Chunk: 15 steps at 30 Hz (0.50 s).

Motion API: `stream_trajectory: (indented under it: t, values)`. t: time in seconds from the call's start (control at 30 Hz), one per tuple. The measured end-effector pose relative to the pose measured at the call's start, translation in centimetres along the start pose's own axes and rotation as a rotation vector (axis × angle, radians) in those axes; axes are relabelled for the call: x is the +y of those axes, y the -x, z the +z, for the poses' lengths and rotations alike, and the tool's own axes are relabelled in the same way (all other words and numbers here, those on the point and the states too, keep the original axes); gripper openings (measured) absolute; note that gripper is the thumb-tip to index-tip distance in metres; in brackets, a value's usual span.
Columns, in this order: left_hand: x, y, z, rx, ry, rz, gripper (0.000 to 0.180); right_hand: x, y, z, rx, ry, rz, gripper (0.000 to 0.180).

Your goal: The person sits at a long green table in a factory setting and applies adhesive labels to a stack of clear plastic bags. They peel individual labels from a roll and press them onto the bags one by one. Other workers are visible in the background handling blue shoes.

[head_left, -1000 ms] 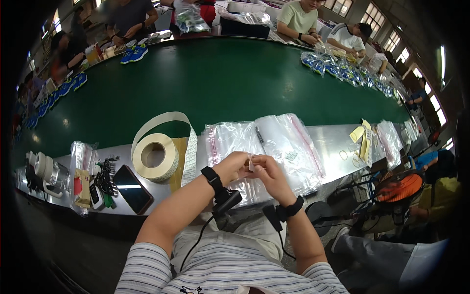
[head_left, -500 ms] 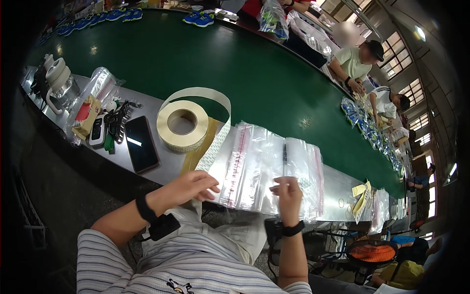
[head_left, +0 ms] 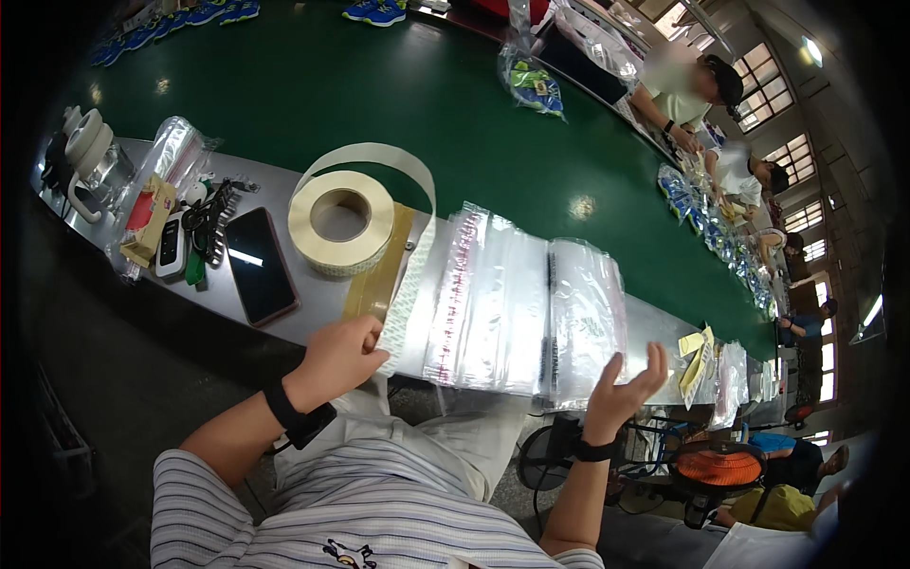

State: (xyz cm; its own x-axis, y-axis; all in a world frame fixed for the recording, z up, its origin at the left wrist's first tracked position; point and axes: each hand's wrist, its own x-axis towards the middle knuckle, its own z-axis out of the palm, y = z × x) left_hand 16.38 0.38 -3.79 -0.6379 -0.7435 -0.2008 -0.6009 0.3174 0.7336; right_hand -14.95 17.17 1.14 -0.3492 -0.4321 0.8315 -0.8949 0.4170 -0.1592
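Along the near edge of the grey work ledge (head_left: 313,308), the left hand (head_left: 343,353) is curled with its fingertips pinching the loose end of the label strip (head_left: 403,308). That strip loops up and back to one roll of labels (head_left: 341,220), which lies flat on the ledge just left of the bags. The right hand (head_left: 626,381) is raised off the ledge, open, palm turned inward, fingers spread, holding nothing; it sits just near of the right bag stack. Each wrist carries one dark band.

Two stacks of clear zip bags lie side by side on the ledge: the left stack (head_left: 488,303), with a red seal line, and the right stack (head_left: 583,318); whether the two overlap cannot be told.

Left of the roll lies one dark phone (head_left: 258,266), face up. Further left sit a small cluster of dark tools (head_left: 210,223), one white remote-like device (head_left: 171,245), and one red and tan packet (head_left: 147,218).

Beyond the ledge runs a green conveyor belt (head_left: 379,104). At the far right, three other people (head_left: 687,85) work along it.
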Motion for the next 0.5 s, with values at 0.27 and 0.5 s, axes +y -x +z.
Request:
stream_trajectory:
  t: [0.27,0.5]
  values:
    - [3.6,-2.7,-1.0,-0.133,1.399,-0.239,0.022,-13.4,4.4,1.3,-1.511,-1.410,0.562,0.024]
    - [3.9,-2.4,-1.2,-0.178,1.148,-0.147,0.025,-13.7,3.2,1.8,-1.278,-1.625,0.878,0.017]
